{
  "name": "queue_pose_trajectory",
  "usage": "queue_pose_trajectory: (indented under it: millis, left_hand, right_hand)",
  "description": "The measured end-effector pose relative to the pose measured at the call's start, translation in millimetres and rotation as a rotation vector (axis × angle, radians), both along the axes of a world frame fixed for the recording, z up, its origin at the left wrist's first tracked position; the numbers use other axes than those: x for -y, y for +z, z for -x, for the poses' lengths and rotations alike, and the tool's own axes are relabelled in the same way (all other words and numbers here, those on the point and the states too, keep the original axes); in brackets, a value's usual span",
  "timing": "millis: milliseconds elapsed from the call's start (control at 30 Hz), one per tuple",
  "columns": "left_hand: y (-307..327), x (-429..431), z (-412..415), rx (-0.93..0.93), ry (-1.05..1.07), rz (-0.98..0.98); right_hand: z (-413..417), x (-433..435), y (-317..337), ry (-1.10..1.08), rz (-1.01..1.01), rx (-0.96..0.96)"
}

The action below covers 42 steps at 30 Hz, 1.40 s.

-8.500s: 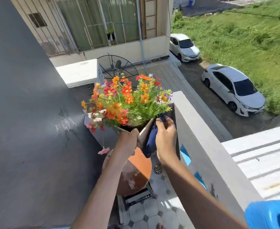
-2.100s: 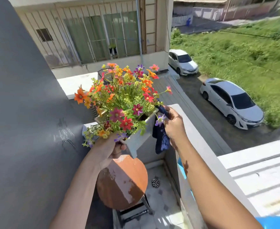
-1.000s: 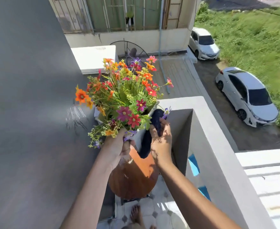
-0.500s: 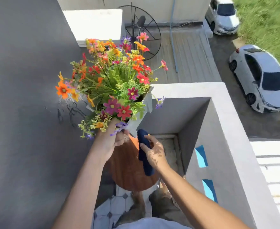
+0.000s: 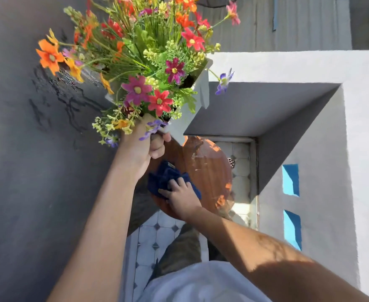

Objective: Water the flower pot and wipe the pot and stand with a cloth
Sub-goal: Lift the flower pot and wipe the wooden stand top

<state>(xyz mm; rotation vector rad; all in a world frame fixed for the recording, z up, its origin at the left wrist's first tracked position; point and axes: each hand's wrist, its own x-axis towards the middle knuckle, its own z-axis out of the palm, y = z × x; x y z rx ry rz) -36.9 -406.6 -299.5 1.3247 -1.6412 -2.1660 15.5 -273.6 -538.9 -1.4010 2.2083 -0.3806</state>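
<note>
Nearest you, your pale shirt [image 5: 201,286] fills the bottom edge, with both bare forearms reaching forward over a floor [image 5: 157,234] of pale octagonal tiles set with small dark diamonds.

Your right hand [image 5: 182,198] lies palm-down on the dark blue cloth [image 5: 164,178], its fingers [image 5: 180,184] spread a little and pressed flat on the soft, rumpled fabric rather than closed around it. The cloth sits bunched on the near left part of the round stand top [image 5: 207,171], a smooth reddish-brown disc with a glossy, sunlit right half, pale scuffs and worn patches near its right rim. The disc's left part is in shade.

Just above it, your left hand [image 5: 145,144] is clamped on the near bottom corner of the white flower pot [image 5: 197,99], holding it lifted and tilted clear of the stand. The pot is angular, with flat matte sides and a crisp rim. It is packed with orange, red, magenta and purple flowers [image 5: 144,51], thin green stems and feathery leaves that spill leftward toward the dark grey wall [image 5: 26,171], whose surface is rough and marked with dark streaks.

To the right, a thick white parapet [image 5: 362,149] with square edges boxes in the corner; two blue slots [image 5: 290,179] are cut in its inner face. Room between wall and parapet is narrow. A small round drain [image 5: 231,162] sits in the floor behind the stand.
</note>
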Motion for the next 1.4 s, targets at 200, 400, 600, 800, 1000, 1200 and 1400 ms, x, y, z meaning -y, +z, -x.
queue_pose_trajectory:
  millis: [200,400,600,800,1000,1200,1400]
  left_hand:
    - [-13,6,-2,0.026,0.022,-0.007]
    - [-15,14,-6,0.000,0.008,0.011]
    - [-7,17,-6,-0.020,-0.031,0.049]
    - [1,19,-16,-0.050,-0.067,0.046]
    - [-1,24,-28,-0.042,-0.029,-0.012]
    - [-1,28,-37,0.015,0.006,0.026]
    - [-4,27,-41,0.062,0.034,0.007]
  right_hand:
    - [38,-1,-16,-0.007,0.125,-0.114]
    - [99,-10,-13,-0.376,0.042,-0.040]
    - [133,-25,-17,-0.539,-0.001,-0.008]
    - [123,-16,-16,-0.576,-0.121,-0.042]
    - [111,8,-19,-0.620,-0.058,-0.041]
    - [44,43,-13,-0.525,0.045,0.004]
    - [-45,45,-9,-0.378,-0.001,0.109]
